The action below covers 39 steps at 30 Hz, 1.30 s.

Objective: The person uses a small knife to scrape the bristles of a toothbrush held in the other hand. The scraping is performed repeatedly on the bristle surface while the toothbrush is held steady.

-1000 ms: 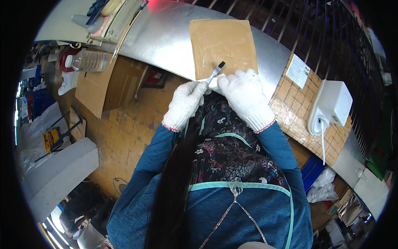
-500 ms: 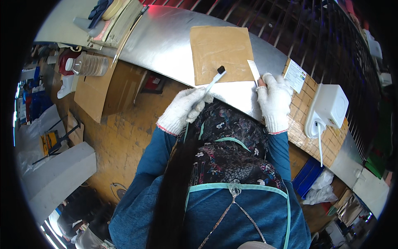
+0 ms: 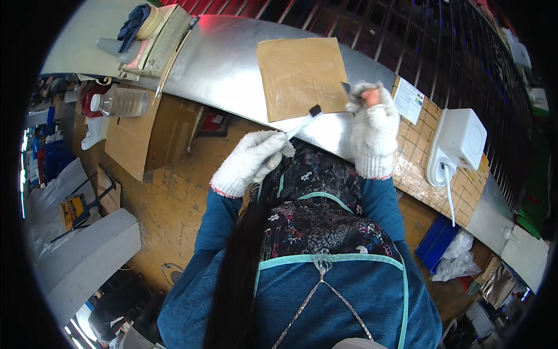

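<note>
My left hand (image 3: pixel 247 163), in a white knitted glove with a red-edged cuff, grips the handle of a white toothbrush (image 3: pixel 301 125). The brush's dark bristles point up and right, near the lower edge of a flat brown cardboard sheet (image 3: pixel 302 75). Past the sheet's right edge is my right hand (image 3: pixel 375 134), gloved the same way with a bare thumb tip showing. Its fingers are curled closed around a thin, flat strip (image 3: pixel 347 88), whose end juts out toward the cardboard. Most of the strip is hidden by the glove, so its kind is unclear.
Under the cardboard runs a shiny metal table (image 3: pixel 221 64). To the right, a white box-shaped device (image 3: pixel 462 139) with a cord stands on a taped board (image 3: pixel 418 151) beside a printed card (image 3: pixel 408 100). Dark metal bars line the far side; a clear plastic bottle (image 3: pixel 125 102) lies left.
My right hand has lifted and turned, its fingers curling in, and the strip now shows dark rather than white. The toothbrush has tipped slightly lower to the right.
</note>
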### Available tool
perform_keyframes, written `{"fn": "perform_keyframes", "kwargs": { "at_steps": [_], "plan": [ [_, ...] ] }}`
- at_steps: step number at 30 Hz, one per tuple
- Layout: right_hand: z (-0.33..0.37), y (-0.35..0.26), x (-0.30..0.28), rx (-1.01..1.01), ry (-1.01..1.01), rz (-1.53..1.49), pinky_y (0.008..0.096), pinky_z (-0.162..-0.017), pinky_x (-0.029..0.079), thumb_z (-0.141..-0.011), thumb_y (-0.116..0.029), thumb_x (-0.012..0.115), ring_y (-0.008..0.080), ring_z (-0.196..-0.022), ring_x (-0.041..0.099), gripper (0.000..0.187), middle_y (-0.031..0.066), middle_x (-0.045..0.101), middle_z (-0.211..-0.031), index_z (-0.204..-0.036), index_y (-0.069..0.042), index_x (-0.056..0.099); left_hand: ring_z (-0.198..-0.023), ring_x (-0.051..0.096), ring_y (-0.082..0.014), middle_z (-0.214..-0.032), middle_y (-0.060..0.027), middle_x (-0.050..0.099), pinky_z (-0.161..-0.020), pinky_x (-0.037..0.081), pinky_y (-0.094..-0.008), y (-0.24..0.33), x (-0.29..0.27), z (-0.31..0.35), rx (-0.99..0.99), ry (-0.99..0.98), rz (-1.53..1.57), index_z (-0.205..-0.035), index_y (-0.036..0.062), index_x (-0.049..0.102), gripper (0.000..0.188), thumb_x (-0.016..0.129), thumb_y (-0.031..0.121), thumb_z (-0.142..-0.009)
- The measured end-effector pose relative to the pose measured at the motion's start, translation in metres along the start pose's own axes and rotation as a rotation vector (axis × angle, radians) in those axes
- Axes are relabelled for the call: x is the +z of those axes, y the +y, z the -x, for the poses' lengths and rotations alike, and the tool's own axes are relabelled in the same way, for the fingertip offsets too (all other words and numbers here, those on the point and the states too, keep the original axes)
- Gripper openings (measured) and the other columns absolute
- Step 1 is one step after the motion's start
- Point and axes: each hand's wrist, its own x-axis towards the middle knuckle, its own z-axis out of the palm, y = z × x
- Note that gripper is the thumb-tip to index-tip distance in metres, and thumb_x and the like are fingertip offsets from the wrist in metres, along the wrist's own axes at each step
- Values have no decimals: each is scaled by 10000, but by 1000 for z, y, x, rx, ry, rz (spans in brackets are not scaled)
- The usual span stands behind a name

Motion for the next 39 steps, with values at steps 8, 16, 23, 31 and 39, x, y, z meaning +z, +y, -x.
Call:
{"fn": "perform_keyframes", "kwargs": {
  "at_steps": [8,16,23,31,39],
  "plan": [
    [13,-12,-25,-201,-75,903,284,-700,467,-901,-118,645,170,-774,578,135,80,633,-883,-877,11,676,-361,280,-28,-547,35,400,-316,241,-201,-22,-8,-14,-16,-254,489,-966,-47,612,395,491,320,-1049],
    [22,-11,-18,-309,-109,1106,386,-816,466,-860,-145,674,251,-924,595,155,117,641,-971,-966,-37,707,-357,280,-28,-569,34,401,-318,243,-193,-30,-5,-30,-58,-495,654,-993,-34,585,379,485,327,-1049],
    [14,-6,-31,-265,174,1948,461,-843,452,-814,-313,744,352,-979,576,277,161,636,-997,-988,-103,699,-369,293,-30,-561,28,429,-321,229,-198,-35,-7,-29,14,-260,437,-975,-25,618,388,505,340,-1042],
    [11,-7,-41,-266,39,1790,445,-819,459,-799,-249,751,324,-915,597,189,137,653,-888,-871,-84,693,-385,312,-37,-559,35,474,-341,215,-218,-49,-16,-34,62,84,207,-933,-1,659,397,560,374,-1018],
    [21,7,-32,-332,-250,1523,420,-754,461,-794,-95,708,306,-809,600,155,115,650,-780,-941,-74,662,-366,300,-40,-552,33,494,-337,210,-227,-63,-25,-42,64,48,281,-928,-2,668,396,570,372,-1013]
  ]
}}
